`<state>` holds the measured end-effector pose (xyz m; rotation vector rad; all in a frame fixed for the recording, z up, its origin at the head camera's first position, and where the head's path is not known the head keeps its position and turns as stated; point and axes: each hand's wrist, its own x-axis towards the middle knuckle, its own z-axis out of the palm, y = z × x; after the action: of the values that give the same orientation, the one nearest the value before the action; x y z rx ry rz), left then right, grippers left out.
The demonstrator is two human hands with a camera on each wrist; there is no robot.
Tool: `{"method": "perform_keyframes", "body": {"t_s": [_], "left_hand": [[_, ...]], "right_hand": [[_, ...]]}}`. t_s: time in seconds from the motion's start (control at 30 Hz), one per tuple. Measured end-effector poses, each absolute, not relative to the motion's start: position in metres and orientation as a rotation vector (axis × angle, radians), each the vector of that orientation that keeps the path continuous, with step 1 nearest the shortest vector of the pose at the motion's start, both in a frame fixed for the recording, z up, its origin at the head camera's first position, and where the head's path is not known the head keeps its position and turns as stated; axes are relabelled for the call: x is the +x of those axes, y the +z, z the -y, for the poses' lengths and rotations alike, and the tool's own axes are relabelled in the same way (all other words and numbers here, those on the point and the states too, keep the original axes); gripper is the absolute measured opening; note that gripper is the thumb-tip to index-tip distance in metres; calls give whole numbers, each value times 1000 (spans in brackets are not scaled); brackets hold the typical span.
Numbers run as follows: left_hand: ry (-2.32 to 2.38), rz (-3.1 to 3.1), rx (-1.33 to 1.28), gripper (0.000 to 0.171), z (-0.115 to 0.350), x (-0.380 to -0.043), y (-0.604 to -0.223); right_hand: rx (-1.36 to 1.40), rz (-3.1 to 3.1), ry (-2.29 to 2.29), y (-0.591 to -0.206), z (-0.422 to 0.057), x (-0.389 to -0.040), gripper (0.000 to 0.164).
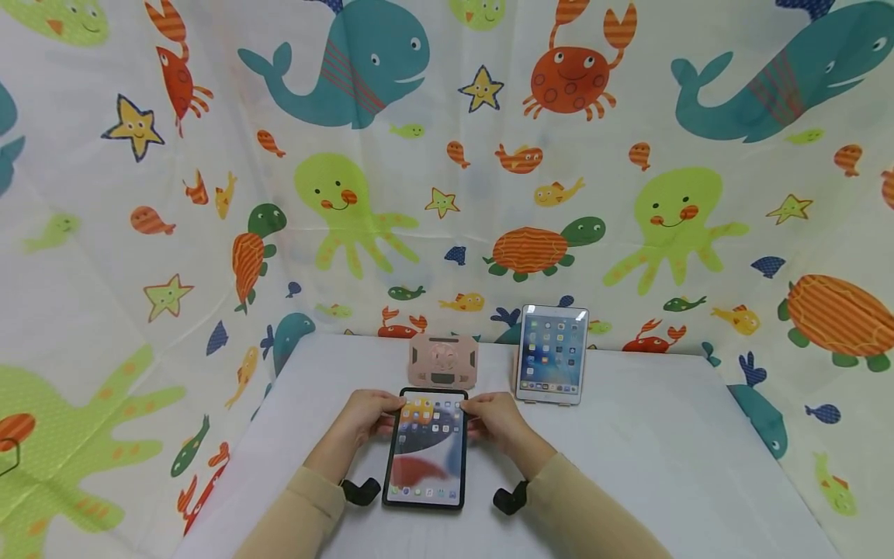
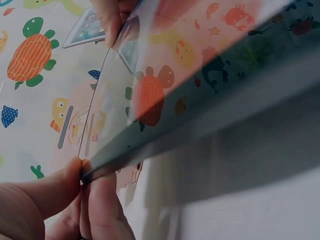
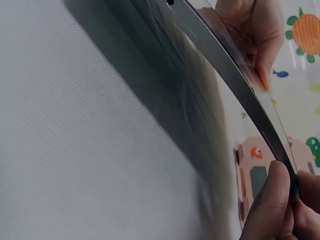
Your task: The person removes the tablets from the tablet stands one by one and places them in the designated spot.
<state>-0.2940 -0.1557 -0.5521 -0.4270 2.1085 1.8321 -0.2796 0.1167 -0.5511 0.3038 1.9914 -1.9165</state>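
Observation:
A black-framed tablet (image 1: 426, 450) with its screen lit and app icons showing is held between both hands, its far end raised toward the back of the table. My left hand (image 1: 366, 413) pinches its upper left corner, thumb on the screen side and fingers underneath. At the upper right corner, my right hand (image 1: 499, 419) pinches it the same way. In the left wrist view, the glossy tablet screen (image 2: 165, 65) reflects the patterned cloth. From the right wrist, the tablet's thin side edge (image 3: 240, 90) shows, tilted above the white tabletop, with the right thumb and fingers (image 3: 272, 200) at its corner.
A pink tablet case (image 1: 443, 361) stands just behind the held tablet. To its right, a white-framed tablet (image 1: 552, 353) leans upright on a stand, screen lit. The white table (image 1: 649, 458) backs onto a cloth (image 1: 447, 171) printed with sea animals.

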Motion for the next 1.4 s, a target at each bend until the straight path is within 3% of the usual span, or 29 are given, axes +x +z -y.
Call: {"method": "perform_keyframes", "body": {"t_s": [0.7, 1.4], "left_hand": [[1757, -2202, -430, 15, 156, -277, -562], [1737, -2196, -499, 20, 158, -276, -567]], "right_hand": [[330, -2018, -1809, -557, -111, -265, 20], [317, -2040, -1809, -563, -111, -261, 16]]}}
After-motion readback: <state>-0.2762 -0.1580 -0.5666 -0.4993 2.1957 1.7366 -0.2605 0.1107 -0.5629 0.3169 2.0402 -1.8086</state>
